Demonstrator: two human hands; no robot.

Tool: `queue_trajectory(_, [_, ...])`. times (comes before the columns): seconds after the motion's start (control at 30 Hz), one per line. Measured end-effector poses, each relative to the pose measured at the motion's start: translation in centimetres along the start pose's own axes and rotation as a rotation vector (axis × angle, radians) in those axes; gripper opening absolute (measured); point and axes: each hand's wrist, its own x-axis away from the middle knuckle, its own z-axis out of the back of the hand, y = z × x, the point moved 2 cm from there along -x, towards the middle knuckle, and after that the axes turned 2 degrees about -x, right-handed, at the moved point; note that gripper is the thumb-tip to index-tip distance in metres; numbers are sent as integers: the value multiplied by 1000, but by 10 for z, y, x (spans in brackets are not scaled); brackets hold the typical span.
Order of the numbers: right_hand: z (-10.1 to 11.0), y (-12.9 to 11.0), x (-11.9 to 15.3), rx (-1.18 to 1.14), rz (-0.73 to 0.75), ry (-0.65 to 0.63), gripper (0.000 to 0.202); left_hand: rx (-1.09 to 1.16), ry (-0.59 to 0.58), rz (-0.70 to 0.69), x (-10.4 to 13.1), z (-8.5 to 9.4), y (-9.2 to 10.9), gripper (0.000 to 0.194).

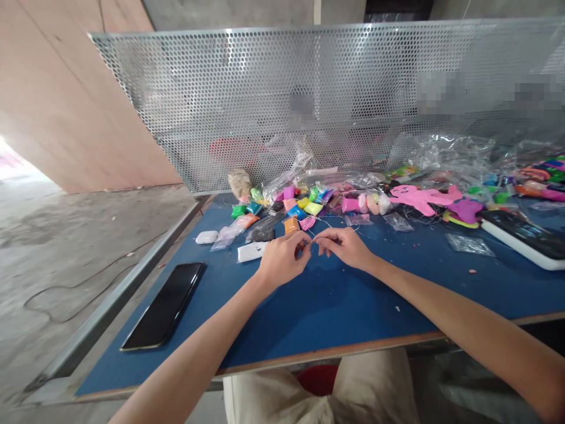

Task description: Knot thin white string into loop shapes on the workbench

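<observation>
Above the middle of the blue flat surface (335,312), the left hand (288,254) and the right hand (346,247) meet almost tip to tip. Whatever sits between the fingertips is too small to make out, so I cannot tell whether either is closed on it. A small orange square packet (291,225) lies just beyond the left hand, toward the far edge; a white rectangular packet (251,252) is beside it, toward the left edge.

A tiny piece could slip from a loose pinch and be lost among the crowded packets. A leftward sweep could push the white packet toward the black flat smartphone (163,306), which lies close to the left edge. The perforated metal screen (265,106) limits reach at the far edge; the roomiest stretch runs from the wrists to the near edge.
</observation>
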Motion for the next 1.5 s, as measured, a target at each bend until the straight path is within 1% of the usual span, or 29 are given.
queue_trajectory(0.2, [-1, -4, 0, 11, 15, 39, 24, -12, 0, 0, 0, 0, 0, 11])
queue_trajectory(0.3, [-3, -4, 0, 7, -5, 53, 23, -24, 3, -7, 0, 0, 1, 11])
queue_trajectory(0.43, [-6, -3, 1, 46, -28, 41, 25, -106, 14, 11, 0, -2, 2, 7])
queue_trajectory(0.57, [-8, -3, 4, 64, -14, 92, 25, -161, 21, 32, 0, -4, 6, 10])
queue_trajectory(0.67, [-7, -5, 4, 94, -13, 98, 26, -110, -7, 52, -1, -7, 10, 12])
queue_trajectory(0.87, [-4, -7, 2, 266, 44, 124, 29, -35, -54, 122, -2, -16, 16, 12])
queue_trajectory(0.97, [-5, -6, 2, 315, 47, 119, 31, -52, -69, 121, -2, -17, 15, 13])
queue_trajectory(1.07, [-6, -7, 2, 316, 35, 116, 31, -130, -81, 106, -2, -17, 15, 13])
queue_trajectory(1.2, [-6, -6, 0, 278, 5, 114, 31, -232, -78, 52, 2, -18, 23, 11])
queue_trajectory(1.3, [-4, -4, -2, 241, -23, 118, 28, -245, -31, -4, 5, -12, 27, 10])
queue_trajectory(1.4, [0, -2, -2, 87, -90, 93, 24, -200, 62, -73, 4, 2, 21, 14])
queue_trajectory(1.43, [2, -1, -2, 26, -114, 72, 24, -197, 90, -123, 3, 7, 17, 14])
queue_trajectory(1.5, [6, 1, -3, -67, -152, 28, 24, -215, 109, -242, 2, 13, 8, 17])
